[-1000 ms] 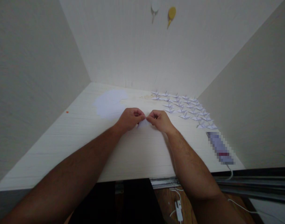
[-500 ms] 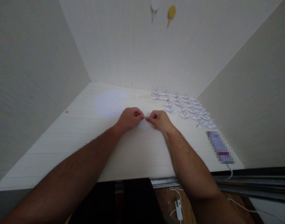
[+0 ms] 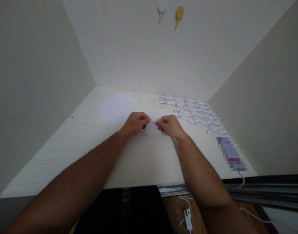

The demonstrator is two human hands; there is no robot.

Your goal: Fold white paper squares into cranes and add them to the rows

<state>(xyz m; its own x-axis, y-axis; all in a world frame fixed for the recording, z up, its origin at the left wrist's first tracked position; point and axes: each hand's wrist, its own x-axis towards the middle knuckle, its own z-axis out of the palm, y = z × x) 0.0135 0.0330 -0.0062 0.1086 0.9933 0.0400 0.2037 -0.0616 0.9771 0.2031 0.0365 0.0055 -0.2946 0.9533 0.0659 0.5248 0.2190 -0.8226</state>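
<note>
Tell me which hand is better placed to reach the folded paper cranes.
Likely the right hand: it is nearer the folded cranes, which lie on its side of the tabletop. The left hand is farther off, nearer the white sheets. Both hands are at the small paper.

Pale, streaked table (image 3: 144, 162)
White paper (image 3: 116, 107) lies toward the back left, rows of folded paper birds (image 3: 193, 121) back right, a pixelated oblong object (image 3: 231, 154) near the right edge.
</note>
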